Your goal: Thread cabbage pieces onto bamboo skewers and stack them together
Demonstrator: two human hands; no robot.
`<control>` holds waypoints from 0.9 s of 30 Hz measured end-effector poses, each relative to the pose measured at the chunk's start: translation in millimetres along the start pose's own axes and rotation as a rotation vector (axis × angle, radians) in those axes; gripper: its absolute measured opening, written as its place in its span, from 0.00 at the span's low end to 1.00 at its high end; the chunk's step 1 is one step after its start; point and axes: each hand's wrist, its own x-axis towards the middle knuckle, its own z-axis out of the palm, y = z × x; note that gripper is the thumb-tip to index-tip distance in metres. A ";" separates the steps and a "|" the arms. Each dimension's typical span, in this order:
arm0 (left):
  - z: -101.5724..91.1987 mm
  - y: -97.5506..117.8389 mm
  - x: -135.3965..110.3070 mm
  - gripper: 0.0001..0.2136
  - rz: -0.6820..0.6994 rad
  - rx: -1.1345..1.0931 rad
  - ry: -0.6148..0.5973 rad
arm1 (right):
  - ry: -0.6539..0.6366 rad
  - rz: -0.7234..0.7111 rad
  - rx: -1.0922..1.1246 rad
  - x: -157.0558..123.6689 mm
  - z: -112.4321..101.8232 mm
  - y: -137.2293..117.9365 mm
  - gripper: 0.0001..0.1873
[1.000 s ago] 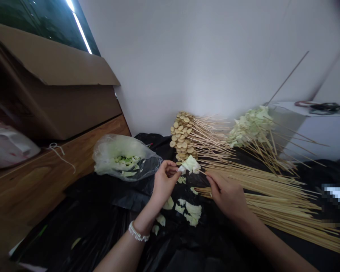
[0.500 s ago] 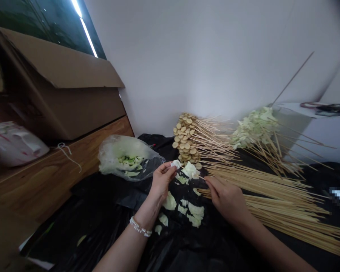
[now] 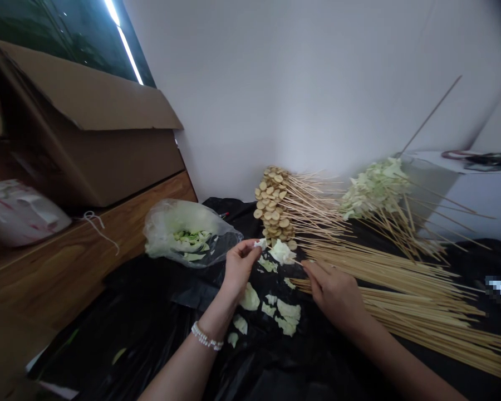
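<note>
Between my hands a wooden skewer (image 3: 297, 262) carries a pale cabbage piece (image 3: 282, 252). My right hand (image 3: 334, 289) is closed on the skewer, just right of that piece. My left hand (image 3: 239, 268) pinches a smaller, whitish cabbage piece (image 3: 260, 244) at the skewer's left end. Whether the tip has gone through it, I cannot tell. Below my hands several loose cabbage pieces (image 3: 289, 314) lie on black plastic sheeting (image 3: 271, 365). Behind them sits a stack of skewered potato-like round slices (image 3: 273, 192).
Bare skewers (image 3: 417, 312) lie in long bundles to the right. Farther back is a pile of skewered cabbage (image 3: 376, 184). A clear plastic bag (image 3: 158, 223) with cabbage inside lies left of my hands. A cardboard box (image 3: 121, 161) stands on a wooden surface (image 3: 150, 214) beyond it.
The small cabbage piece in my left fingers has shifted very slightly to the right along the skewer. My right hand keeps its hold with hardly any movement.
</note>
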 end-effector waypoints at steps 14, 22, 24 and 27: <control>1.4 -6.5 -0.9 0.09 0.070 0.143 -0.105 | -0.072 0.011 -0.005 -1.6 2.2 -0.1 0.14; 3.5 -8.9 -3.5 0.09 0.101 0.213 -0.164 | -0.045 0.020 -0.008 -1.4 3.4 -1.8 0.14; 3.8 -8.0 -3.4 0.10 0.095 0.213 -0.180 | -0.048 0.020 -0.010 -1.2 3.1 -1.5 0.14; 4.3 -5.4 -3.6 0.11 0.089 0.233 -0.223 | -0.081 0.037 -0.023 -0.2 1.7 0.4 0.14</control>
